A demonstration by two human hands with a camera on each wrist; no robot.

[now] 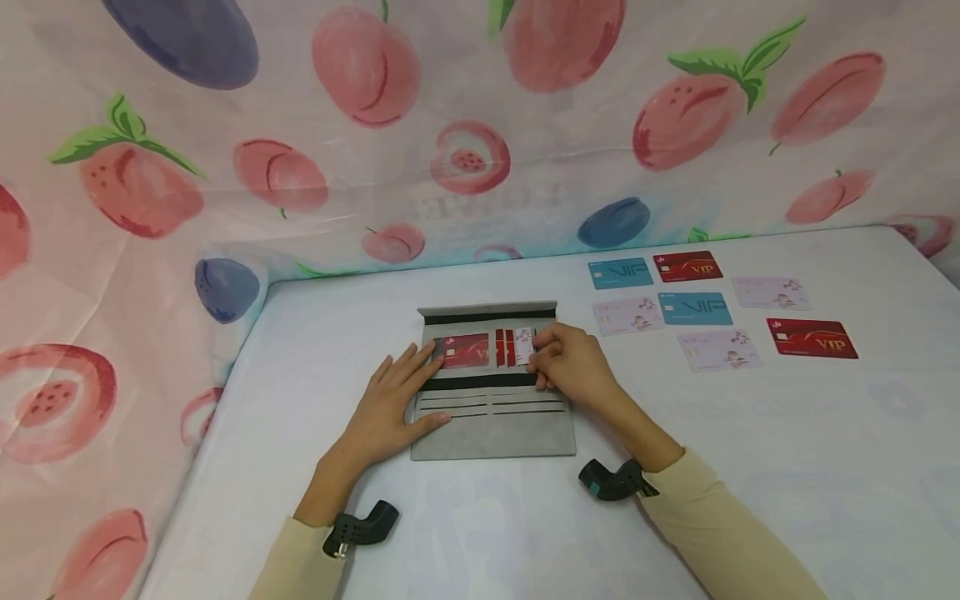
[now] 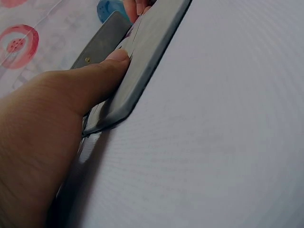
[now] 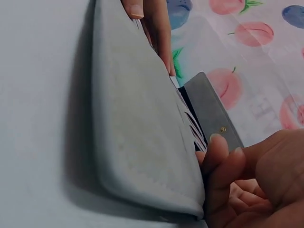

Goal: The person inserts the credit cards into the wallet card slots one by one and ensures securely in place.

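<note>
A grey wallet (image 1: 492,435) lies unfolded on the table, its flap raised at the far side. In its upper section sit a red VIP card (image 1: 463,351), narrow strips of red cards (image 1: 506,347) and a pale pink card (image 1: 523,347). My right hand (image 1: 576,367) has its fingers curled at the wallet's right edge and pinches the pale pink card's right end; the fingertips partly hide it. My left hand (image 1: 390,408) lies spread over the wallet's left side, its thumb resting on the lower slots. The left wrist view shows this thumb (image 2: 107,71) on the wallet.
Several loose cards lie at the back right, among them blue cards (image 1: 695,309), red cards (image 1: 812,338) and pale pink cards (image 1: 720,350). A white cloth (image 1: 480,533) covers the table. Fruit-patterned fabric (image 1: 375,167) hangs behind and at the left.
</note>
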